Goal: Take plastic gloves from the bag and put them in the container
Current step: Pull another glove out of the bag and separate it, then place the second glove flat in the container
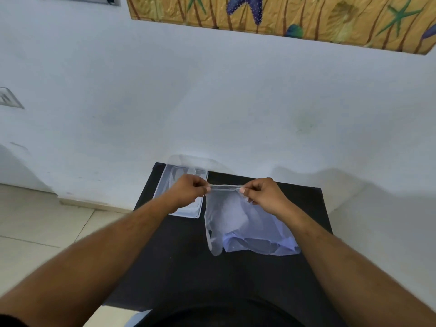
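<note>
A thin clear plastic glove [217, 223] hangs between my two hands above the black table [236, 274]. My left hand [188, 191] pinches its top edge at the left, and my right hand [264, 193] pinches the same edge at the right, so the edge is stretched taut. The glove's lower end reaches down to the table. Behind and under it lies the crumpled pale plastic bag [264, 244]. A clear rectangular container [186, 212] sits at the table's back left, partly hidden by my left hand; some clear plastic shows inside it.
The small table stands against a white wall [212, 102]. Tiled floor [47, 227] lies to its left, below the table edge. A patterned picture [283, 15] hangs high on the wall.
</note>
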